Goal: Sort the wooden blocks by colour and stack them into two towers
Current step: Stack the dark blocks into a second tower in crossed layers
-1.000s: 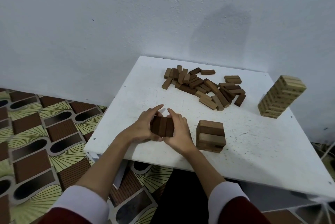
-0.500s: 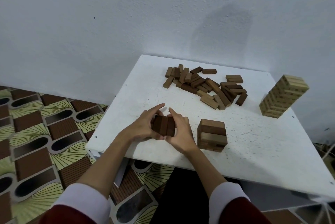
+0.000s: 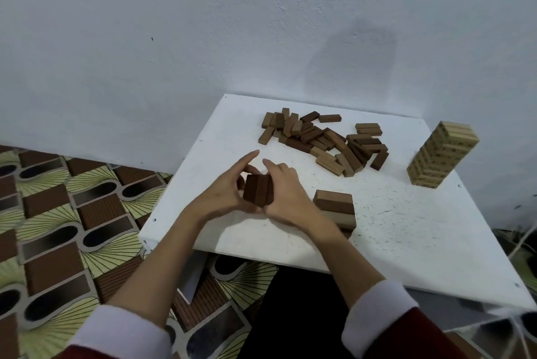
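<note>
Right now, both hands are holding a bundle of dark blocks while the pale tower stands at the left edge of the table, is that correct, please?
Not quite. The pale tower stands at the right edge of the table, not the left, as the head view shows. The rest holds: the left hand and right hand hold the bundle of dark blocks between them.

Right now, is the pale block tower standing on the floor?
No, the pale tower stands on the white table, near its far right corner, beyond the loose brown blocks.
</note>
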A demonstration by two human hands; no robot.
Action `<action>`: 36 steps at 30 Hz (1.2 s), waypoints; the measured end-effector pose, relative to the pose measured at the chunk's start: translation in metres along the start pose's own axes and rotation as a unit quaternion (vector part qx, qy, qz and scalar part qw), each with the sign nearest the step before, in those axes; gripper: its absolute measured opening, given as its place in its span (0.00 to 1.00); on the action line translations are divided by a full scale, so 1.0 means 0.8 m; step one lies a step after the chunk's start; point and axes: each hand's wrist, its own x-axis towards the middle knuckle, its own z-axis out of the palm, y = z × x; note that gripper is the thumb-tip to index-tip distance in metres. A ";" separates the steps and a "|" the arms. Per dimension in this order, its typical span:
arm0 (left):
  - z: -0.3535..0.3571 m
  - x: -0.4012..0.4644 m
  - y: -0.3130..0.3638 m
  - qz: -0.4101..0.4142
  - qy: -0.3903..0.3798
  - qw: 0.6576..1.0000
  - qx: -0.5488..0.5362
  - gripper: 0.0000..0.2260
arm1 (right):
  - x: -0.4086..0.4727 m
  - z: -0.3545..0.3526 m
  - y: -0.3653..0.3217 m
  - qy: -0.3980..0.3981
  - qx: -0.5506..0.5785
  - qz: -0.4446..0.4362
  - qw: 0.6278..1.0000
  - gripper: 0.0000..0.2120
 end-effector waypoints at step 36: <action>0.136 0.033 0.069 0.041 -0.096 0.993 0.049 0.49 | -0.100 -0.092 0.145 0.021 0.093 0.032 0.995 0.47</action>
